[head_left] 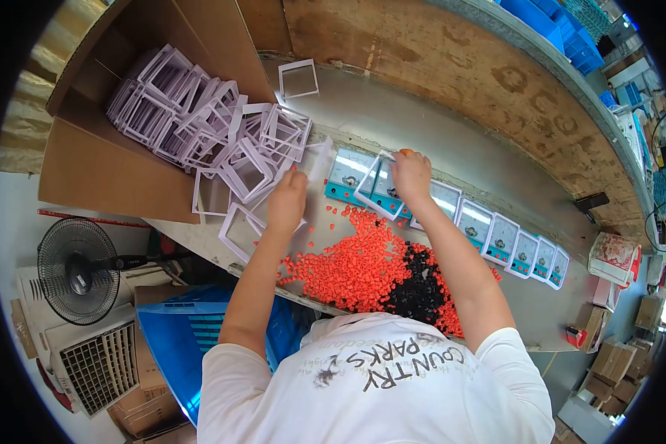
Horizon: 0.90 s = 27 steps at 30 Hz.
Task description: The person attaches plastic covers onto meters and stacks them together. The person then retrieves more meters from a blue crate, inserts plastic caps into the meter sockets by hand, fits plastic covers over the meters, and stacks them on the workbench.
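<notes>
My left hand (287, 201) is closed at the edge of a white plastic frame (320, 152), which looks blurred, beside the heap of loose frames. Something red shows at its fingertips. My right hand (411, 177) grips another white square frame (364, 191), held tilted over a teal panel meter (385, 194). An orange tip shows at its fingers. To the left lies an unframed teal meter (345, 172) with a clear face. A row of meters in white frames (502, 238) runs off to the right. Small red plastic caps (348, 259) lie heaped below my hands.
A cardboard box (100, 166) on its side spills white frames (177, 111). One loose frame (298, 79) lies farther back. Black caps (416, 288) sit among the red ones. A wooden board (436, 59) walls the back. A fan (79, 271) and blue crate (172, 333) stand at left.
</notes>
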Tool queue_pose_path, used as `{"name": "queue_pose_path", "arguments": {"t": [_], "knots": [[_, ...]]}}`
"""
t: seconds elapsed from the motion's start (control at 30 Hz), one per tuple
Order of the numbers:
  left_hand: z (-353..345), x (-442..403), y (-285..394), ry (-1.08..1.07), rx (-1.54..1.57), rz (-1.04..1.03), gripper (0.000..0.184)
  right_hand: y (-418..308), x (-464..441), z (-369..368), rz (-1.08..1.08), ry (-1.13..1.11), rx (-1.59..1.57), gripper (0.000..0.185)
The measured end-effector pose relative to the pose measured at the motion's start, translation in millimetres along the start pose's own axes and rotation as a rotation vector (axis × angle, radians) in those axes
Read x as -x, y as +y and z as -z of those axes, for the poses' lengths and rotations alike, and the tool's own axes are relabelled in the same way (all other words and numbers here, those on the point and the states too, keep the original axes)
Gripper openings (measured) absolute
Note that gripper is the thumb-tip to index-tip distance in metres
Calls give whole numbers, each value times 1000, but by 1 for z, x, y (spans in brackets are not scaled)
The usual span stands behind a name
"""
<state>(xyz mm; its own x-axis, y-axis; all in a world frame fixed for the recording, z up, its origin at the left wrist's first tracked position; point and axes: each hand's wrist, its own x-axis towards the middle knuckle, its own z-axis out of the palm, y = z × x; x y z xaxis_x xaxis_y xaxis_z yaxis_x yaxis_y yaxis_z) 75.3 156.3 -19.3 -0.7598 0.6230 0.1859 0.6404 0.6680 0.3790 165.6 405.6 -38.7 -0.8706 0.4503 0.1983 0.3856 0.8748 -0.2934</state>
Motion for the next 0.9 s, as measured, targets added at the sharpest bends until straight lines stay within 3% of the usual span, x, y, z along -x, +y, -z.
{"name": "queue_pose_path", "arguments": {"t": [0.07, 0.1, 0.17, 0.2, 0.23, 0.3, 0.33, 0.4, 0.43, 0.47, 0.53, 0.6, 0.67, 0.77, 0.8, 0.87, 0.9], "knots": [[11, -12, -2, 332, 59, -49, 9, -9, -2, -3, 20, -17, 4, 15], [14, -13, -2, 331, 58, -50, 9, -9, -2, -7, 19, -17, 3, 15], [19, -15, -1, 271, 954, 371, 10, -7, -1, -16, 63, 10, 22, 17], [22, -13, 5, 277, 1153, 414, 10, -3, 1, -15, 62, 10, 22, 17], [18, -10, 8, 274, 1152, 413, 10, 2, 4, -13, 15, 12, 30, 18], [3, -3, 13, 241, 1735, 586, 9, 12, 11, -15, -114, -37, -82, 22], [-6, 0, 14, 184, 1767, 631, 20, 13, 15, -16, -119, -35, -82, 22], [-18, 7, 24, 188, 1722, 673, 27, 10, 17, -14, -74, -25, -23, 32], [-21, 10, 30, 193, 1672, 725, 33, 7, 18, -11, -75, -38, -38, 46], [-24, 12, 32, 192, 1627, 735, 40, 4, 17, -9, -77, -40, -39, 46], [-35, 14, 29, 128, 1561, 762, 40, -2, 13, -2, -153, -202, 14, 56], [-41, 15, 29, 62, 1493, 774, 39, -9, 8, -1, -215, -271, -1, 55], [-42, 15, 32, 33, 1432, 829, 37, -12, 3, -10, -220, -177, -73, 47], [-49, 18, 29, -50, 1297, 788, 41, -33, 0, -23, -79, 28, -288, 34], [-53, 20, 25, -57, 1295, 787, 41, -40, 0, -18, -61, -51, -262, 29], [-60, 20, 15, -130, 605, 480, 47, -36, 1, -22, -74, -37, -268, 27], [-56, 15, 19, -134, 605, 471, 47, -34, -1, -24, -74, -21, -273, 24]]}}
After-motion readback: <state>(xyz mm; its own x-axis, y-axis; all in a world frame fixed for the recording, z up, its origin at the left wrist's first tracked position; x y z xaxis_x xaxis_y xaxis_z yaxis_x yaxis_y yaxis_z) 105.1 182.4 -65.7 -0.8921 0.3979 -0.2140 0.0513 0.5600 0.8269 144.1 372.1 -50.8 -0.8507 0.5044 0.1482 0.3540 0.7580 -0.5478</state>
